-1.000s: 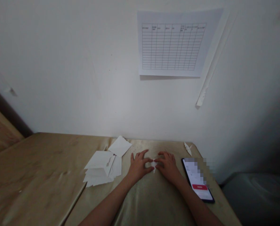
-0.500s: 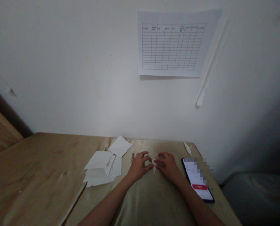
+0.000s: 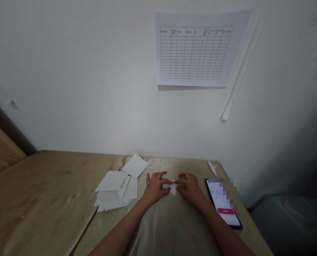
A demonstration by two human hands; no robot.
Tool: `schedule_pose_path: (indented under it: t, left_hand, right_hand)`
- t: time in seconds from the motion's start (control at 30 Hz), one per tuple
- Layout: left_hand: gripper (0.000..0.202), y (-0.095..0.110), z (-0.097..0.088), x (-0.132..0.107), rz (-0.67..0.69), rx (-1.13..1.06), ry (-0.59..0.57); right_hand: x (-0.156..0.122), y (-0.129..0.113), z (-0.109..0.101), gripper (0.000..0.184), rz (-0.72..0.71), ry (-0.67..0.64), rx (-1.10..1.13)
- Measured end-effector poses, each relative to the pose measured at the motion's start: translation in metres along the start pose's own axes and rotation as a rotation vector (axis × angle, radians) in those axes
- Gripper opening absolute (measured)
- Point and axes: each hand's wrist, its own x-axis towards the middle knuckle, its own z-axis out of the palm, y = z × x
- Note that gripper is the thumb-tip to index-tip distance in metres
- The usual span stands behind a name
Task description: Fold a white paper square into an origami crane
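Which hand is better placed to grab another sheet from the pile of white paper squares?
Probably the left hand: the pile of white paper squares lies just beside it. The right hand sits farther off, by the black phone. Both hold the small folded white paper.

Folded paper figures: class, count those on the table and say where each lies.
2. One folded figure is held between the left hand and right hand; the other figure lies near the wall, beyond the phone. The loose sheets may hide more.
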Motion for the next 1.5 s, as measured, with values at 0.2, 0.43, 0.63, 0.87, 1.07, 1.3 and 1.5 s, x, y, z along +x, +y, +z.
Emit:
schedule_pose_path:
  t: [0.2, 0.43, 0.63, 0.87, 1.07, 1.3, 1.5]
  left_hand:
    - [0.032, 0.001, -0.001, 0.0, -0.016, 0.005, 0.009]
    - [0.03, 0.001, -0.002, 0.0, -0.016, 0.006, 0.005]
    - [0.031, 0.001, -0.001, 0.0, -0.018, 0.012, 0.015]
    - [0.031, -0.002, 0.0, 0.0, 0.002, 0.014, 0.015]
    - [0.032, -0.005, 0.001, 0.0, 0.048, 0.02, 0.001]
    - [0.032, -0.005, 0.0, 0.002, 0.137, -0.036, -0.034]
    - [0.018, -0.002, 0.0, 0.003, 0.158, -0.096, -0.074]
  right_hand:
    - [0.0, 0.0, 0.0, 0.027, -0.003, 0.012, 0.024]
    - [0.003, 0.003, 0.003, 0.018, -0.039, 0.063, 0.041]
    - [0.003, 0.005, 0.003, 0.019, -0.07, 0.074, 0.019]
    - [0.002, 0.003, -0.005, 0.019, -0.097, 0.043, 0.048]
    - [0.003, 0.001, -0.007, 0.027, -0.209, -0.007, 0.19]
    - [0.003, 0.004, 0.0, 0.029, -0.301, 0.031, 0.293]
    - [0.003, 0.008, 0.001, 0.029, -0.313, 0.039, 0.322]
